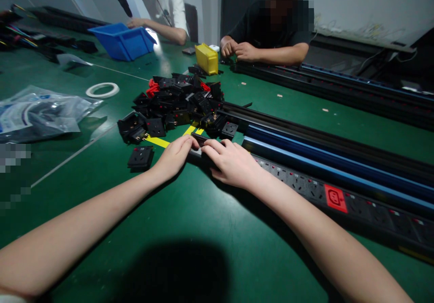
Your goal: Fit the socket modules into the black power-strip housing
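- Lowest in the frame, two bare forearms reach in from the bottom corners over the green table [190, 212] and meet at its middle.
- Left hand [174, 157] lies palm down with the fingers stretched forward and close together, tips touching the near end of the long black power strip [339, 199]; whether it grips anything I cannot tell.
- Right hand [230, 162] rests on the same end of the strip, fingers curled over its top edge and pointing left, just beside the left fingertips; it presses rather than clasps.
- That strip runs from the hands toward the lower right of the frame, with a red socket [335, 198] set among its black ones.
- Just left of the left hand, one loose black socket [140, 157] lies flat by itself.
- Beyond the hands sits a heap of black sockets [176, 106], and blue and black rails [332, 158] stretch off to the right.
- At mid left lie clear plastic bags [40, 113] and a white ring [102, 90].
- Farther back stand a yellow box [207, 59] and a blue bin [122, 41].
- Along the top edge, two other people sit with their hands on the table.
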